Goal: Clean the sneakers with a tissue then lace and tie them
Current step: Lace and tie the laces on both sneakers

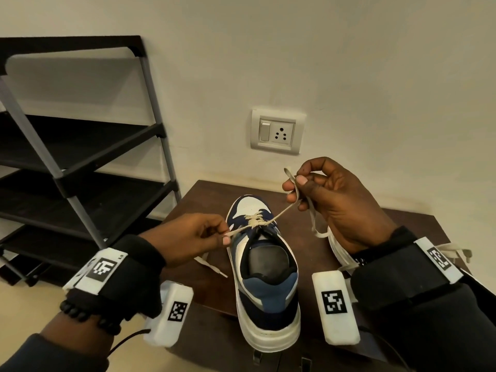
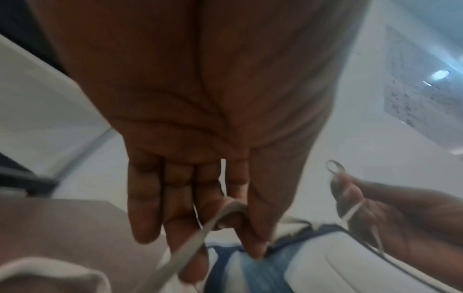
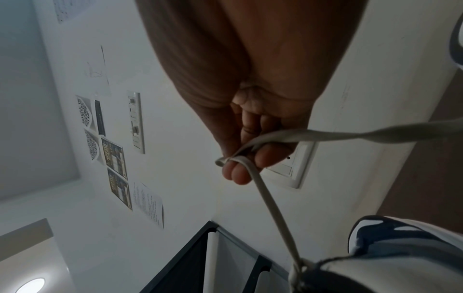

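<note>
A white, navy and blue sneaker (image 1: 264,288) stands heel toward me on a dark wooden stool (image 1: 204,200). Its cream lace (image 1: 255,220) is threaded and crossed over the tongue. My left hand (image 1: 214,233) pinches the left lace end close to the shoe's left side; the lace (image 2: 190,243) runs between my thumb and fingers. My right hand (image 1: 298,189) is raised to the right of the toe and pinches a folded loop of the right lace end (image 3: 240,158), pulled taut. A second sneaker (image 1: 339,251) lies mostly hidden under my right hand.
A black and grey shoe rack (image 1: 80,162) stands at the left against the wall. A wall socket with a switch (image 1: 277,131) sits above the stool. White tracker boxes (image 1: 171,312) hang below both wrists beside the sneaker's heel.
</note>
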The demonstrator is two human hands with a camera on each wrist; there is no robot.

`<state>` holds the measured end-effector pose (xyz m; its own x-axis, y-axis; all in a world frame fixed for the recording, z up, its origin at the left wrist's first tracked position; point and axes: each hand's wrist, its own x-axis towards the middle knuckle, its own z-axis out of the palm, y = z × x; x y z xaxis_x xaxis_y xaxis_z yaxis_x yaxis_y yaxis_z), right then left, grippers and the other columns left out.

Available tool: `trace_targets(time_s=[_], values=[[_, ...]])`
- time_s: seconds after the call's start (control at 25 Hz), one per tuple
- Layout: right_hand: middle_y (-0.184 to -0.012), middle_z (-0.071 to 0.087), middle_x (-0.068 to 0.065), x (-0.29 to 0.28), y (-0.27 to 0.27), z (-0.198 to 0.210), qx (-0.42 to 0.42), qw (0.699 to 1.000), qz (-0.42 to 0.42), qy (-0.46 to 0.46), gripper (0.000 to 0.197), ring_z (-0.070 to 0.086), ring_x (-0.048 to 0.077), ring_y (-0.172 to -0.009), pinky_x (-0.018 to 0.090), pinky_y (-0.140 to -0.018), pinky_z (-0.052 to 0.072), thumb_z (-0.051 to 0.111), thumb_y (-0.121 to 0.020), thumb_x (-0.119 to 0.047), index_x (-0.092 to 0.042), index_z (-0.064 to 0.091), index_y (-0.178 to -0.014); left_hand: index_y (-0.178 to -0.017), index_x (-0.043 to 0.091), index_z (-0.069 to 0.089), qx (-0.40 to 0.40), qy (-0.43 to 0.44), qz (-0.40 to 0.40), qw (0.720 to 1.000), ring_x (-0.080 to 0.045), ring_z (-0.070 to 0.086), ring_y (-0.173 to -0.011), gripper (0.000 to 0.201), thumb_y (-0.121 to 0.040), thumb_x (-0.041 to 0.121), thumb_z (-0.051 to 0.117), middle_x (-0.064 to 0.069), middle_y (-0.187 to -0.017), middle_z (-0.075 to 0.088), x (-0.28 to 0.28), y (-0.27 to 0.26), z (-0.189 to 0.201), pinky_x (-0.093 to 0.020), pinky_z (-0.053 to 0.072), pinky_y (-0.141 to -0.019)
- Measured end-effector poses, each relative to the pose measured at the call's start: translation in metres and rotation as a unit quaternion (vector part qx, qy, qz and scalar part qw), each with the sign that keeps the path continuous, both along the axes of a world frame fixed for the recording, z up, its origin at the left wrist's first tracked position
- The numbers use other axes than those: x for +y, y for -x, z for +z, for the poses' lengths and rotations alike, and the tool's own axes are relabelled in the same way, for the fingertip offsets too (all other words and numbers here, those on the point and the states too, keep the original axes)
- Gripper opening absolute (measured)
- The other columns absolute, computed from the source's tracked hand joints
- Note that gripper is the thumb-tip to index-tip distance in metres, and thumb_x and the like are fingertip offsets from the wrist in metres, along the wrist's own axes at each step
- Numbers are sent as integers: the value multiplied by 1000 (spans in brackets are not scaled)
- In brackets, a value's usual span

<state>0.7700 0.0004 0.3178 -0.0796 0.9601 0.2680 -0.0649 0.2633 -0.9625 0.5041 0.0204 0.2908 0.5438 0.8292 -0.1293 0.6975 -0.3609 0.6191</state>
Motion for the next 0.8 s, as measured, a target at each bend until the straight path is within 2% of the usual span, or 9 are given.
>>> trace_targets(time_s=[0.08, 0.16, 0.24, 0.28, 0.36, 0.44, 0.52, 0.64, 0.8], values=[[-90, 72, 12, 0, -1, 0, 19, 1000, -6, 4, 8, 68, 26, -84, 29, -66, 50, 51, -94, -8, -9, 53, -101, -96, 20, 61, -41, 24, 28, 998, -14, 64, -85, 23, -87, 39, 54, -2, -90, 67, 1, 20, 10, -32, 50, -81], [-88, 72, 11, 0, -1, 0, 41, 999, -8, 8, 6, 69, 26, -85, 29, -66, 50, 51, -93, -8, -11, 54, -98, -99, 15, 61, -214, 49, 69, 973, -14, 67, -94, 34, -83, 45, 61, -2, -97, 70, -3, 34, 22, -32, 52, -84], [-86, 71, 9, 0, 1, 1, 45, 999, -9, 9, 6, 69, 25, -85, 29, -65, 50, 52, -93, -9, -13, 55, -98, -96, 15, 63, -423, 83, 69, 900, -25, 66, -105, 41, -76, 49, 71, -10, -101, 71, -5, 33, 30, -34, 55, -87], [-85, 71, 8, 0, 3, 1, 44, 999, -10, 8, 6, 69, 24, -84, 29, -65, 51, 52, -93, -10, -12, 54, -98, -95, 17, 62, -496, 92, 54, 862, -29, 65, -108, 35, -77, 46, 71, -14, -100, 70, -5, 26, 31, -35, 55, -89], [-82, 69, 5, 0, 6, 1, 46, 999, -11, 8, 7, 68, 22, -82, 28, -66, 51, 51, -94, -11, -11, 54, -99, -94, 17, 57, -575, 86, 29, 813, -29, 68, -99, 18, -89, 34, 57, -8, -84, 69, -7, 4, 34, -37, 54, -89], [-79, 68, 3, -1, 9, 1, 43, 999, -13, 9, 7, 69, 22, -82, 30, -70, 52, 51, -94, -12, -11, 54, -100, -95, 16, 54, -595, 87, 19, 799, -17, 63, -74, 19, -98, 28, 40, 1, -69, 54, -11, -19, 39, -37, 55, -83], [-78, 67, 3, -2, 11, 0, 40, 999, -14, 11, 8, 70, 22, -82, 31, -73, 53, 50, -95, -13, -10, 54, -102, -101, 15, 58, -575, 79, 14, 814, -9, 46, -61, 26, -99, 28, 36, 3, -66, 40, -13, -33, 43, -31, 53, -70], [-78, 66, 5, -3, 13, 2, 60, 998, -9, 8, 10, 69, 21, -76, 29, -70, 54, 50, -95, -11, -7, 53, -103, -114, 12, 63, -543, 85, 31, 835, -7, 32, -56, 32, -97, 30, 42, 2, -66, 33, -15, -47, 45, -21, 37, -53], [-79, 65, 9, -5, 19, 5, 70, 997, 17, -25, 14, 65, 18, -70, 27, -67, 52, 50, -94, -5, -3, 50, -108, -130, 13, 50, -533, 123, 44, 836, -6, 32, -53, 45, -90, 33, 43, 3, -62, 37, -22, -65, 47, -21, 31, -49]])
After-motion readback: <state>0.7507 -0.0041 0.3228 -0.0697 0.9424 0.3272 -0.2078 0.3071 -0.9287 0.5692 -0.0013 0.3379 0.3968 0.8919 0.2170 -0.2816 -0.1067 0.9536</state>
